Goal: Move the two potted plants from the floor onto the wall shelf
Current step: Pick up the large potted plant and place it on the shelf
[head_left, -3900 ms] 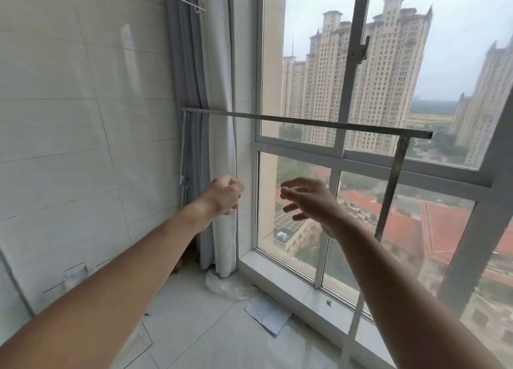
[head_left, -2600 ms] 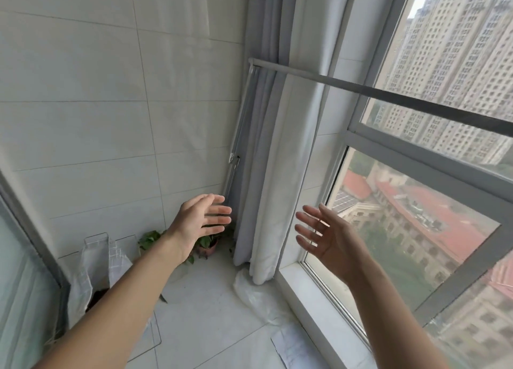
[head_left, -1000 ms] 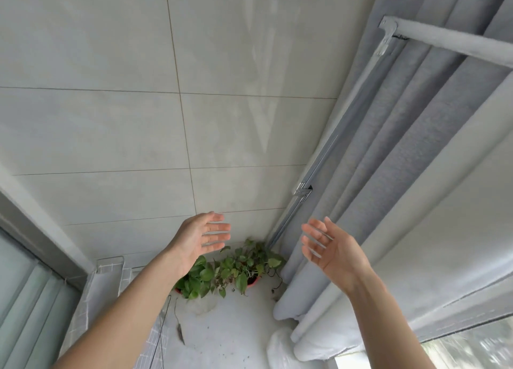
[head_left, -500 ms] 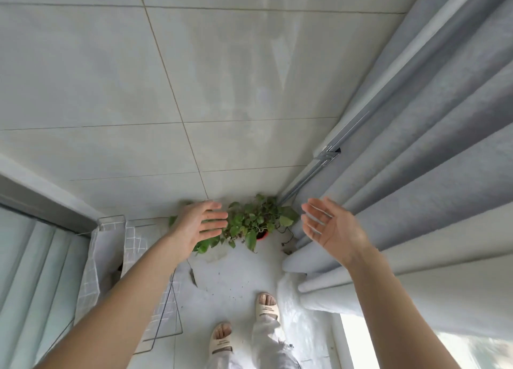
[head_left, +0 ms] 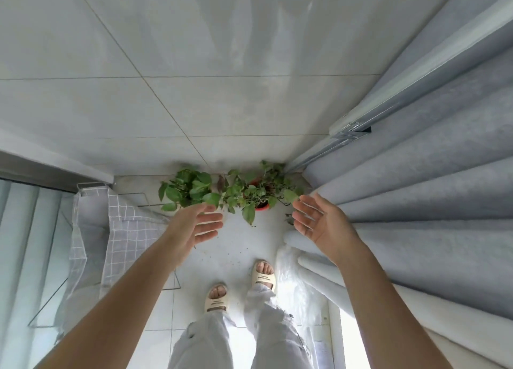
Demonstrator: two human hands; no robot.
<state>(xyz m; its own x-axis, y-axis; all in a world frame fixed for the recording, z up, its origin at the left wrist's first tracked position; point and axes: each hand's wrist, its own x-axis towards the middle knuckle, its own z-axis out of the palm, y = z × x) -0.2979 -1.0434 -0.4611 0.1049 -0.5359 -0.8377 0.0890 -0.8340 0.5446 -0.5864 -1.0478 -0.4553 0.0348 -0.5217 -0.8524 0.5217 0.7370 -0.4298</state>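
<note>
View tilted further down since half-second ago, feet now visible. Left hand (head_left: 194,227), right hand (head_left: 319,221) empty, fingers spread. Two potted plants (head_left: 227,192) on floor (head_left: 236,246) by wall. Grip pot (head_left: 262,206), not leaves.

Bare floor (head_left: 233,246) lies open in front of the two potted plants (head_left: 222,191), which are hemmed by the tiled wall (head_left: 194,113) behind, a checked cloth rack (head_left: 111,230) at left and grey curtain folds (head_left: 416,202) at right.
</note>
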